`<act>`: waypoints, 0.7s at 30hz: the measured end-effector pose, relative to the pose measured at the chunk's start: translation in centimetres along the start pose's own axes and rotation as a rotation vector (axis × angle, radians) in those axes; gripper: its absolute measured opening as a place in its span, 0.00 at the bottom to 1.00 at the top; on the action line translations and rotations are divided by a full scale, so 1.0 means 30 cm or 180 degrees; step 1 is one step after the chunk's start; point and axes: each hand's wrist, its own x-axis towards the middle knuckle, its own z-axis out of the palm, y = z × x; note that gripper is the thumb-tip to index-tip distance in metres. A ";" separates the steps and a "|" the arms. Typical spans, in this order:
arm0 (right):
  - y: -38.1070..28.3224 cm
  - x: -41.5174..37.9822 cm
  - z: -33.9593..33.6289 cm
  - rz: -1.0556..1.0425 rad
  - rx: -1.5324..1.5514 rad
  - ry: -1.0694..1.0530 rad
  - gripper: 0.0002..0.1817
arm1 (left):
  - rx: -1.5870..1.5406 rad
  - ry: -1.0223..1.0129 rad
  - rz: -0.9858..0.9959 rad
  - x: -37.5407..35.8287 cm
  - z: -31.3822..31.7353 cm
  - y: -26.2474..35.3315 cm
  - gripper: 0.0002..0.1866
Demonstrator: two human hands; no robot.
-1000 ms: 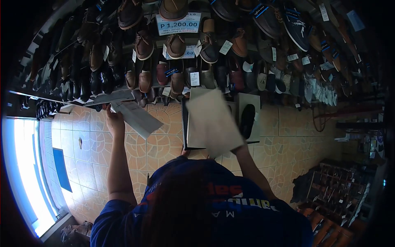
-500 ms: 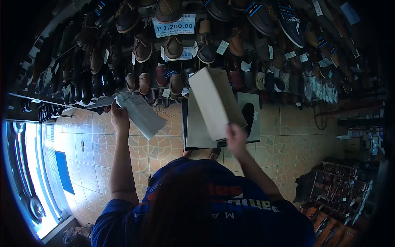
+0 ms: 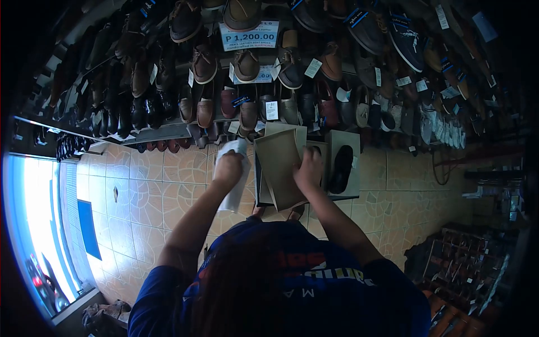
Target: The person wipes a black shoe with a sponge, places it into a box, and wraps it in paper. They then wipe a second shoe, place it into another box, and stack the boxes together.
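In the head view, my left hand (image 3: 228,167) is closed round a folded sheet of white paper (image 3: 229,194) that hangs down over the tiled floor. Just right of it, my right hand (image 3: 309,167) grips the right edge of a brown cardboard box lid (image 3: 279,168), which is tilted with a broad face toward me. Beneath the lid are more shoebox parts, largely covered by it. One black shoe (image 3: 342,168) lies on a pale box (image 3: 351,185) to the right of my right hand.
Shelves of tagged shoes (image 3: 246,64) run across the front, with a price sign (image 3: 250,36) among them. Tiled floor (image 3: 140,191) surrounds the boxes. A blue mat (image 3: 88,229) lies by the bright doorway at left; a rack of shoes (image 3: 460,258) stands at right.
My left hand has brought the paper rightward, close to the lid. The lid has turned and come lower over the boxes, with my right hand shifted up along its edge.
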 end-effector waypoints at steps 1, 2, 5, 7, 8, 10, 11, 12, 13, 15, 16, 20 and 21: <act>0.008 0.020 0.011 0.0220 0.0066 -0.0233 0.31 | -0.0039 -0.0231 -0.0375 0.023 0.013 0.061 0.14; 0.019 0.038 0.029 0.0442 0.0130 -0.0465 0.34 | -0.0080 -0.0463 -0.0749 0.046 0.014 0.132 0.17; 0.071 0.062 0.080 0.0681 0.0060 -0.0785 0.36 | -0.0312 -0.1008 -0.1197 0.082 -0.019 0.263 0.24; 0.096 0.064 0.074 0.0809 0.0047 -0.0847 0.36 | -0.0396 -0.1039 -0.1286 0.079 0.047 0.203 0.22; 0.108 0.070 0.060 0.0934 0.0102 -0.0851 0.36 | -0.0430 -0.1048 -0.1326 0.079 0.083 0.160 0.20; 0.149 0.079 0.051 0.1079 0.0185 -0.0918 0.36 | -0.0436 -0.1162 -0.1333 0.072 0.097 0.087 0.20; 0.176 0.078 0.059 0.1108 0.0219 -0.0985 0.36 | -0.0429 -0.1232 -0.1333 0.065 0.108 0.065 0.21; 0.183 0.078 0.059 0.1137 0.0260 -0.1041 0.35 | -0.0444 -0.1214 -0.1324 0.058 0.116 0.066 0.21; 0.176 0.078 0.057 0.1140 0.0181 -0.1188 0.33 | -0.0459 -0.1182 -0.1308 0.055 0.123 0.071 0.21; 0.193 0.087 0.089 0.1099 0.0049 -0.1399 0.31 | -0.0462 -0.1118 -0.1265 0.057 0.131 0.089 0.22; 0.205 0.088 0.107 0.1070 -0.0021 -0.1512 0.30 | -0.0446 -0.1079 -0.1246 0.058 0.128 0.099 0.22; 0.200 0.085 0.128 0.0892 0.0041 -0.1573 0.29 | -0.0491 -0.0878 -0.1089 0.057 0.152 0.095 0.22; 0.164 0.080 0.113 0.0764 0.0021 -0.1450 0.30 | -0.0465 -0.0900 -0.1138 0.054 0.149 0.105 0.22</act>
